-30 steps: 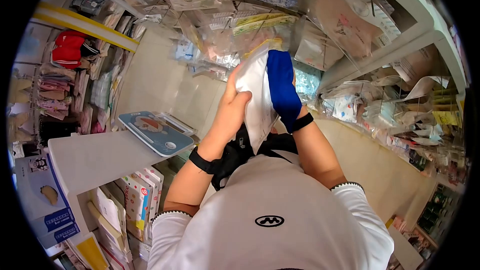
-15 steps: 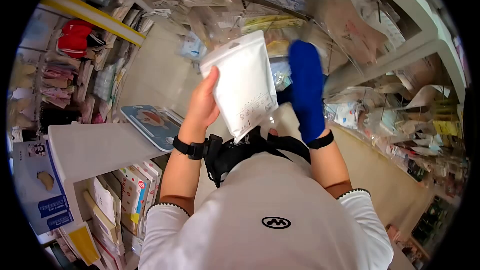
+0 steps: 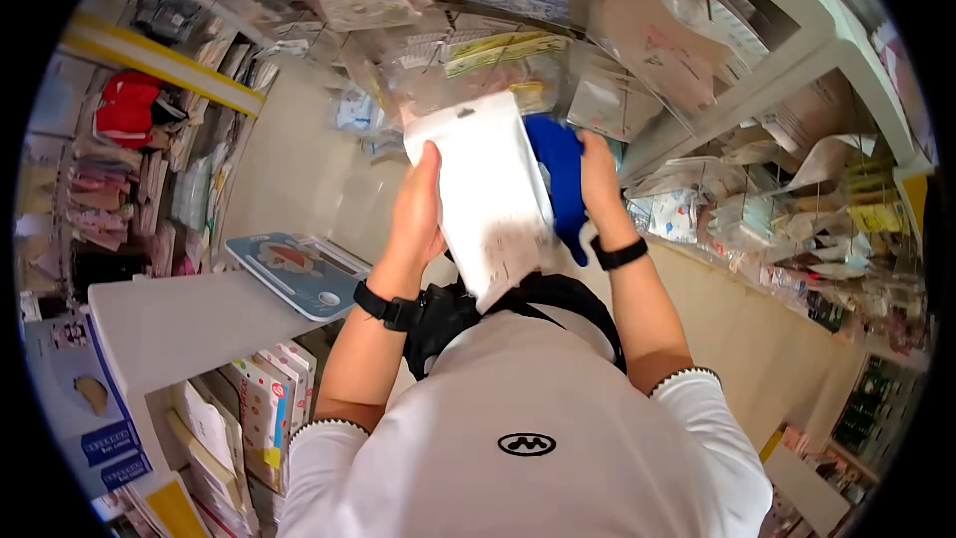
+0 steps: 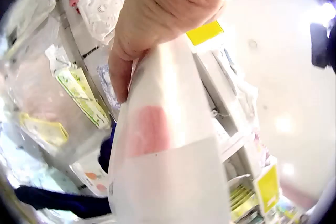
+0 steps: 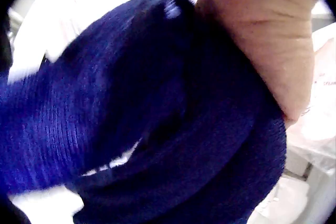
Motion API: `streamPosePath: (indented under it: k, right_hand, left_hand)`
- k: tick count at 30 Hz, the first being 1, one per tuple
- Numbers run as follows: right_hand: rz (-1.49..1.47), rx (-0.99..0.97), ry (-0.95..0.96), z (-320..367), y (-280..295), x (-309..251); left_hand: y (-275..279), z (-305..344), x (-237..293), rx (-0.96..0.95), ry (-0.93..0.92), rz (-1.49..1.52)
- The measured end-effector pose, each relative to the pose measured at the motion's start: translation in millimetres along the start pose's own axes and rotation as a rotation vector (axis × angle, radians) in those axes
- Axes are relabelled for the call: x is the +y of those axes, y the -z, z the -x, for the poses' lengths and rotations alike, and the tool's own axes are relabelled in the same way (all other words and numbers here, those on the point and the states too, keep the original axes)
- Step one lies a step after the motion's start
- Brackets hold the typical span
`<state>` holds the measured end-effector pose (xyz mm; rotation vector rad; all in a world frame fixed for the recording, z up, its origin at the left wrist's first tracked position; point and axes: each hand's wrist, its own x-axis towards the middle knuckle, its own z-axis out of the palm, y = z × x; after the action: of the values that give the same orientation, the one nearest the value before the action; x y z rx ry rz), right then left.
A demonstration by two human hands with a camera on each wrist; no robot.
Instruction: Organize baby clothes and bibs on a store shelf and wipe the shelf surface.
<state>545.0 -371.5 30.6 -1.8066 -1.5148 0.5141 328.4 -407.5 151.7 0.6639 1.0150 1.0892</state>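
A white, part-translucent zip bag [image 3: 488, 194] with a hang hole at its top and faint print low on its front is held in the left hand [image 3: 416, 204]. That thumb lies on the bag's front; in the left wrist view the left hand [image 4: 163, 16] grips the bag's edge. At the right, the right hand [image 3: 599, 179] grips a blue knitted sock-like garment [image 3: 560, 164], which overlaps behind the bag's right edge. Seen close in the right wrist view, the garment [image 5: 210, 113] is folded, with a ribbed part at left, and hides most of the fingers.
A white counter [image 3: 189, 324] at left carries a blue baby scale-like panel [image 3: 294, 274]. Racks of clear packaged goods [image 3: 508, 50] hang ahead and right [image 3: 737, 219]. Folded clothes fill a shelf [image 3: 105, 174] at far left. A black waist bag [image 3: 508, 309] sits at the person's waist.
The right hand, covered by the blue garment earlier, is now out of it and grips it from the right. The white bag turned face-up and the garment came back beside it.
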Motion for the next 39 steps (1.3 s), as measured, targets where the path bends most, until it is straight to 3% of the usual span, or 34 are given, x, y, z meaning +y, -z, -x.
streamPosePath:
  k: [1,2,3,4,5,6,8,9,10,12,14,15,18,19,20,22,25,27,31,35,38,39]
  right_hand:
    - [0.025,-0.071,-0.175,5.8,15.5,-11.9]
    - [0.011,-0.132,-0.230,14.3,29.3,-13.1]
    - [-0.005,-0.150,-0.221,21.3,38.6,-18.3]
    - [-0.018,-0.168,-0.211,26.6,44.9,-21.3]
    - [-0.170,-0.150,-0.134,31.4,43.8,-19.4]
    - [-0.388,-0.255,-0.178,33.4,45.4,-24.9]
    - [-0.669,-0.358,-0.177,33.8,46.9,-33.3]
    - [-0.809,-0.414,-0.413,32.3,45.7,-34.9]
    - [-1.037,-0.489,-0.599,27.4,49.4,-41.3]
    - [-1.036,-0.455,-0.593,28.1,48.4,-35.8]
    - [-0.963,-0.552,-0.574,29.2,45.9,-20.2]
    - [-0.918,-0.558,-0.565,32.2,44.1,-20.7]
    - [-0.773,-0.619,-0.487,36.2,34.8,-13.0]
    - [-0.611,-0.696,-0.426,35.2,33.1,-7.4]
    - [-0.443,-0.746,-0.255,34.1,17.8,20.1]
    - [-0.135,-0.776,0.023,33.5,28.0,11.7]
    - [0.065,-0.834,0.209,29.7,45.1,-2.5]
    - [0.121,-0.842,0.246,25.5,56.5,-8.4]
    - [0.034,-0.776,0.248,23.7,69.2,7.6]
    - [0.059,-0.825,-0.039,23.7,98.9,23.7]
    - [-0.042,-0.722,-0.223,25.7,104.2,57.7]
    - [-0.061,-0.600,-0.161,26.2,101.1,70.0]
  left_hand:
    - [5.6,-5.9,-5.7,0.044,-0.093,-0.109]
    - [10.3,-12.3,-12.3,0.084,-0.184,-0.219]
    - [6.1,-15.5,-12.9,0.194,-0.272,-0.552]
    - [-3.4,-9.9,-15.3,0.040,-0.521,-0.743]
    - [-0.8,-19.5,-32.0,-0.022,-0.648,-0.858]
    - [-1.8,-26.7,-43.6,-0.089,-0.772,-0.972]
    - [-8.7,-29.6,-57.7,-0.243,-0.826,-1.137]
    - [-15.1,-27.9,-63.6,-0.318,-0.851,-1.220]
    - [-26.7,-18.2,-78.1,-0.350,-0.832,-1.441]
    - [-30.0,-13.4,-91.1,-0.350,-0.765,-1.526]
    - [-22.2,-7.3,-99.5,-0.492,-0.733,-1.562]
    - [-21.5,-6.4,-109.1,-0.469,-0.769,-1.423]
    - [-19.1,3.4,-105.7,-0.547,-0.543,-1.298]
    - [-20.4,1.8,-98.3,-0.598,-0.221,-1.266]
    - [-12.7,-6.3,-96.6,-0.572,-0.397,-1.369]
    - [5.9,-26.3,-94.7,-0.531,-0.767,-1.549]
    - [-18.7,-23.5,-39.9,-0.202,-0.917,-1.629]
    - [-6.6,-42.0,-51.3,-0.402,-0.771,-1.676]
    - [-19.7,-70.6,-57.9,-0.664,-0.382,-1.617]
    - [-35.5,-93.0,-72.4,-0.679,-0.396,-1.425]
    - [-49.8,-116.8,-84.3,-0.699,-0.398,-1.425]
    - [-56.5,-124.6,-91.0,-0.693,-0.409,-1.430]
